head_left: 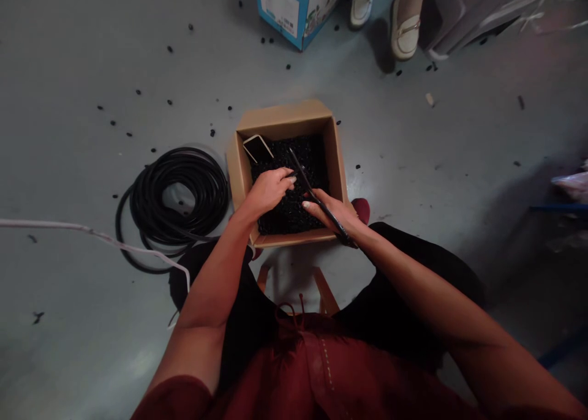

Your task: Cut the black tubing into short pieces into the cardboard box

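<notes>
Scissors in the right hand (328,213), above a cardboard box (280,119) of black rubber pieces (289,212)

In the head view, the right grip is clenched on the scissors (301,172). The left hand (269,190) lies curled on the pieces inside the box; I cannot tell if it holds one. The blades are near its fingers (287,178), so one slip could cut them. A coiled black tube (179,193) lies left of the box.

We find the black pieces (289,202) in the cardboard box (282,117) too small to identify. The right hand (328,212) hides the middle of the scissors (297,166). We note the blue printed carton (294,10) and another person's cream loafers (407,34) cut off by the top edge; the flat object (257,149) in the box remains unidentified.
</notes>
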Motion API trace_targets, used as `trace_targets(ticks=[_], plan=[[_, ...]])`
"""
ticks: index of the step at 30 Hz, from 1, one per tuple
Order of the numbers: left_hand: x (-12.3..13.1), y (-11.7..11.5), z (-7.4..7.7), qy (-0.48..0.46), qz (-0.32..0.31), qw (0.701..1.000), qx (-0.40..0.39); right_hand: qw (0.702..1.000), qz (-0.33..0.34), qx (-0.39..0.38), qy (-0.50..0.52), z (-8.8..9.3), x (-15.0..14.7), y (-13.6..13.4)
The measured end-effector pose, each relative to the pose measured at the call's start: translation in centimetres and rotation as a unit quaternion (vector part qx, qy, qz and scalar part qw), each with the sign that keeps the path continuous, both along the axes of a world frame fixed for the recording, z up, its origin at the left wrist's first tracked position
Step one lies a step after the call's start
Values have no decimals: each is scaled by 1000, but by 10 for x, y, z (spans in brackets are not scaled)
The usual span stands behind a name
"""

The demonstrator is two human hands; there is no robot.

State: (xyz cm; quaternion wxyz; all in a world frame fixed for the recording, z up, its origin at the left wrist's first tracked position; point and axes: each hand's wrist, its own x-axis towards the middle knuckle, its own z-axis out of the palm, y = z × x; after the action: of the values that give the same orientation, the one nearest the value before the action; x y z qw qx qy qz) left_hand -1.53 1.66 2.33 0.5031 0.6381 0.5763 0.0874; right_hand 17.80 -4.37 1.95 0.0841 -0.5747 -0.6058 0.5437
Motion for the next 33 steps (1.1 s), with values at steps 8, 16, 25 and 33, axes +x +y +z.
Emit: trace_targets(ticks=[8, 16, 25, 33], plan=[[2, -2, -4, 20, -29, 999, 4, 998, -51, -26, -17, -10, -6, -7], [6, -4, -12, 68, -73, 995, -3, 993, -99, -62, 32, -29, -15, -28], [9, -4, -16, 135, -121, 983, 23, 992, -105, -54, 39, -41, -15, -36], [6, -10, -27, 160, -133, 977, 39, 994, -100, -34, 27, -46, -16, -41]])
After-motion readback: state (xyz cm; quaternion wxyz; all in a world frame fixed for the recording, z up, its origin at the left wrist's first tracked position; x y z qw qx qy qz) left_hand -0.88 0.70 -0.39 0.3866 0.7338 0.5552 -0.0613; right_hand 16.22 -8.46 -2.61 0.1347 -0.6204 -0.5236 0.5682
